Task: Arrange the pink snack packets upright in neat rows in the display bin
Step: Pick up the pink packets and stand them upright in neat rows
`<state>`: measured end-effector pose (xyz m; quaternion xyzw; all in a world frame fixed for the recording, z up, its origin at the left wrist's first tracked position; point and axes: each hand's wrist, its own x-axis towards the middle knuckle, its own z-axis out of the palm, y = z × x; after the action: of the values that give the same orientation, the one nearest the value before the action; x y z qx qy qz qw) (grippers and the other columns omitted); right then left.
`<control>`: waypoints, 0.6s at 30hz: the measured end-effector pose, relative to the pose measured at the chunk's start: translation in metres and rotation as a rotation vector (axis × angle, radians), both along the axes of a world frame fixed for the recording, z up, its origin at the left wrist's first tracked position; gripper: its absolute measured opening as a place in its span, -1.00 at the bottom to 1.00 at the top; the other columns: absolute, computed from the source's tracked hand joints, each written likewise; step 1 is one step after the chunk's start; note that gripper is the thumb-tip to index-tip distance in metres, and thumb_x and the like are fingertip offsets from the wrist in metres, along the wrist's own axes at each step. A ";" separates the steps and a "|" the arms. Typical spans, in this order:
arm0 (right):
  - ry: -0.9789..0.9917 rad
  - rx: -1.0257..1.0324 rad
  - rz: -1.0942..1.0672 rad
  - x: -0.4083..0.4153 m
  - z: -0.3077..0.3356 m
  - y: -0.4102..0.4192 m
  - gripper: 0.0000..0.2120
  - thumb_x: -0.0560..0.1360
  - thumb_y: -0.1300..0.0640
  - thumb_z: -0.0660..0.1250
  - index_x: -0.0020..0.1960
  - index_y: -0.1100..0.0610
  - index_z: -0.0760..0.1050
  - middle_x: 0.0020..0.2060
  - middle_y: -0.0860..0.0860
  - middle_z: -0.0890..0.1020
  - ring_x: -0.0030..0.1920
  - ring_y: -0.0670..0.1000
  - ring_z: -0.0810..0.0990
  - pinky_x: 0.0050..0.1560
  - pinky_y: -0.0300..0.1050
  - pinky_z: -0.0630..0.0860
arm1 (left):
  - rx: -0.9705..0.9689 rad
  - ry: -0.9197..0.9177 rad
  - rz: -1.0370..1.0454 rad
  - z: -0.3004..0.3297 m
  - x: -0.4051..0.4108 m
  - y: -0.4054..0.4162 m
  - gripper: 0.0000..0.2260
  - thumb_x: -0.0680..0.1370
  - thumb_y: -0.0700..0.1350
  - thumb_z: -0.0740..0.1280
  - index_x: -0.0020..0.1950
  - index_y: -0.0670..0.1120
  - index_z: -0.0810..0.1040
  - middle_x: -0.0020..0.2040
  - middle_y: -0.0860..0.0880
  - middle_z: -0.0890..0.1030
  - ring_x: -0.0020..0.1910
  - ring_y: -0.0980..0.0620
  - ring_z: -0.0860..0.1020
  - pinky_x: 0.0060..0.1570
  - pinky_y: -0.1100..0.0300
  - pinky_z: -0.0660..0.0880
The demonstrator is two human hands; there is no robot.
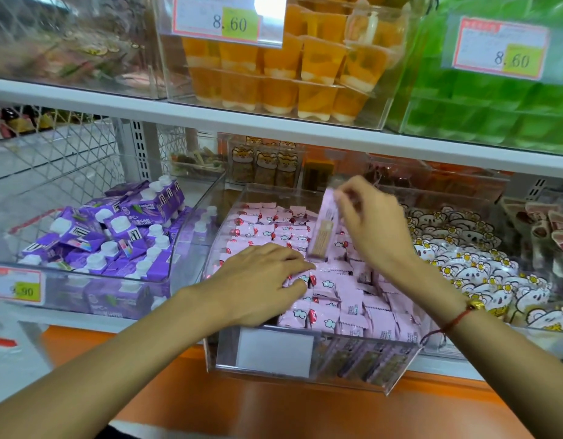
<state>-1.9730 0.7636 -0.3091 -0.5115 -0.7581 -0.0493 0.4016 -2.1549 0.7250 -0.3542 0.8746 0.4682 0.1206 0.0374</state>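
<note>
A clear display bin (362,372) on the middle shelf holds several pink snack packets (353,299), most standing in rows. My left hand (261,280) lies palm down on the packets at the bin's left side, fingers spread and pressing them. My right hand (369,226) is raised above the bin and pinches one pink packet (324,226) by its top edge, so it hangs upright over the rows. A red cord with a gold bead circles my right wrist.
A clear bin of purple drink cartons (115,236) stands to the left. White flower-print packets (473,267) fill the bin on the right. The upper shelf (210,115) carries orange jelly cups (283,68) and green packs (495,96) close overhead. An orange ledge (274,407) runs below.
</note>
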 end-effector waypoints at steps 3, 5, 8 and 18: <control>0.387 0.180 0.022 0.005 0.010 -0.018 -0.88 0.61 0.10 0.17 -0.07 0.07 0.43 -0.33 -0.12 0.57 -0.40 -0.12 0.52 -0.45 -0.15 0.47 | -0.005 -0.225 0.057 0.002 0.001 -0.008 -0.68 0.61 0.12 0.09 0.35 0.16 0.38 0.26 0.14 0.50 0.17 0.19 0.44 0.08 0.28 0.35; 0.625 0.106 0.029 0.010 0.012 -0.028 -0.86 0.61 0.12 0.16 -0.08 0.11 0.43 -0.29 -0.01 0.60 -0.38 -0.08 0.56 -0.48 -0.17 0.48 | 0.004 -0.502 0.178 0.009 0.001 -0.014 -0.78 0.59 0.12 0.12 0.22 0.18 0.39 -0.03 0.15 0.59 -0.16 0.26 0.54 -0.18 0.21 0.50; 0.966 -0.252 0.098 0.011 0.009 -0.036 -0.84 0.62 0.17 0.15 -0.06 0.16 0.49 -0.17 0.15 0.65 -0.38 -0.04 0.61 -0.49 -0.33 0.46 | -0.099 -0.819 0.238 0.022 0.004 -0.020 -0.82 0.56 0.18 0.12 0.09 0.18 0.39 -0.07 0.13 0.61 -0.15 0.16 0.60 -0.10 -0.02 0.56; 0.523 -0.309 0.026 0.009 0.002 -0.043 -0.78 0.60 0.10 0.18 0.21 0.09 0.45 0.15 0.02 0.56 0.10 -0.08 0.54 0.20 -0.08 0.48 | -0.495 -1.231 0.238 0.036 0.010 -0.026 -0.83 0.60 0.00 0.20 -0.02 0.00 0.55 -0.24 0.06 0.70 -0.40 0.24 0.56 -0.51 0.37 0.45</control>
<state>-1.9637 0.7209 -0.3075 -0.5521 -0.6340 0.2052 0.5011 -2.1448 0.6992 -0.3183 0.5547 0.4684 0.4895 0.4830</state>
